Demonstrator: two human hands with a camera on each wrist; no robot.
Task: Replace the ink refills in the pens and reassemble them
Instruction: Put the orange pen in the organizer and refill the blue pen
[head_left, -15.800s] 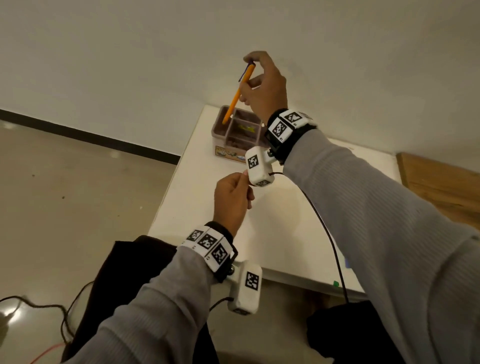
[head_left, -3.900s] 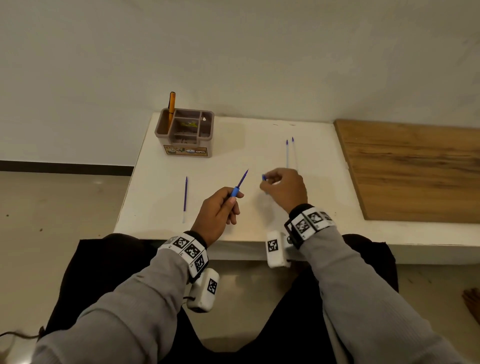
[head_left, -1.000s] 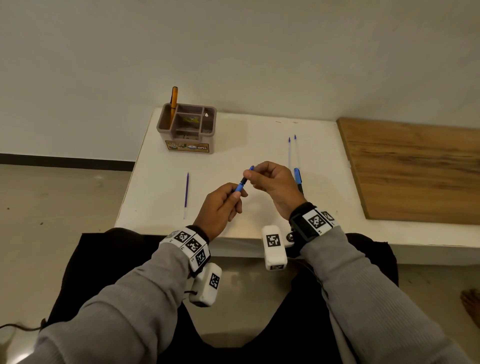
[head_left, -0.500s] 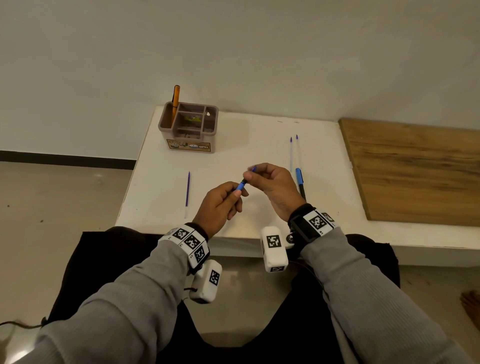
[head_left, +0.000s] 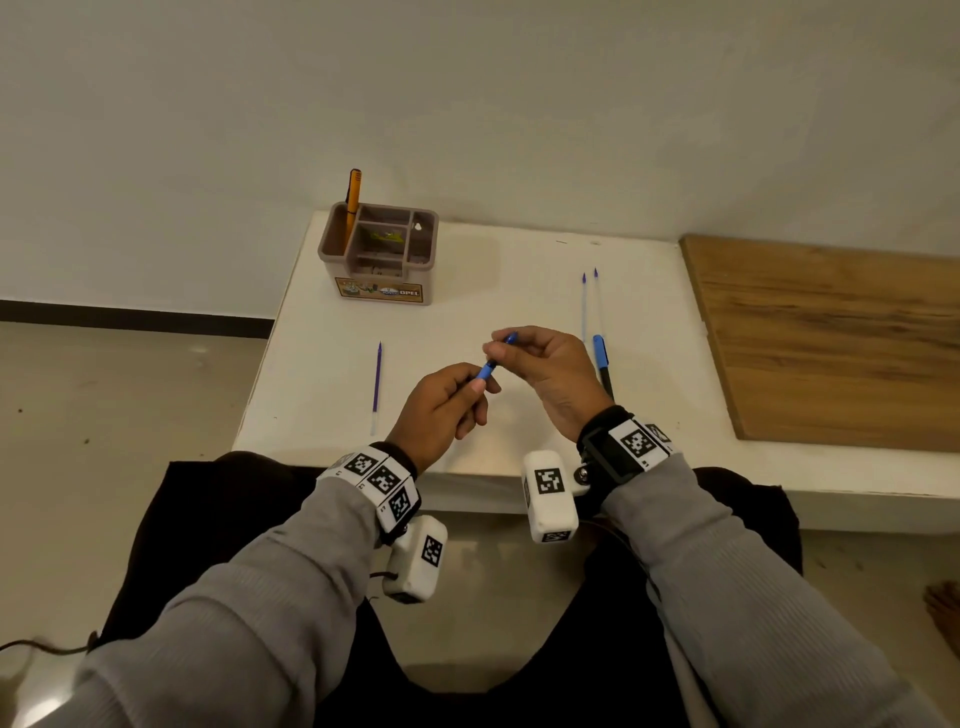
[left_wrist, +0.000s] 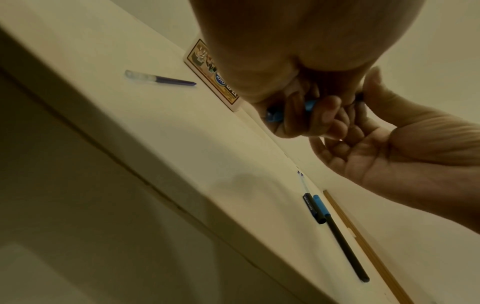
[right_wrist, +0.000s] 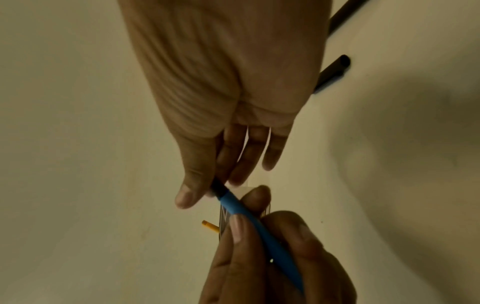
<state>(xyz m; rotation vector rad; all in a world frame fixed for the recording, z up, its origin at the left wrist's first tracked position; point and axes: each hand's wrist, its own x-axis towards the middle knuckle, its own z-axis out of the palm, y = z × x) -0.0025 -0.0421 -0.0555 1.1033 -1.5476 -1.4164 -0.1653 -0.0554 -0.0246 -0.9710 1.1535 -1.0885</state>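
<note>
Currently left hand (head_left: 441, 402) grips blue pen (right_wrist: 257, 228); right hand (head_left: 550, 374) pinches its black end, above table's (head_left: 322, 415) near edge.

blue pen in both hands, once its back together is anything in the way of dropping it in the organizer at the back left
Nothing visible blocks it. Bare table lies between the blue pen and the organizer; only an orange pen stands in its left compartment, and the loose refill lies off to the left.

Head downward — wrists close, hands shared
</note>
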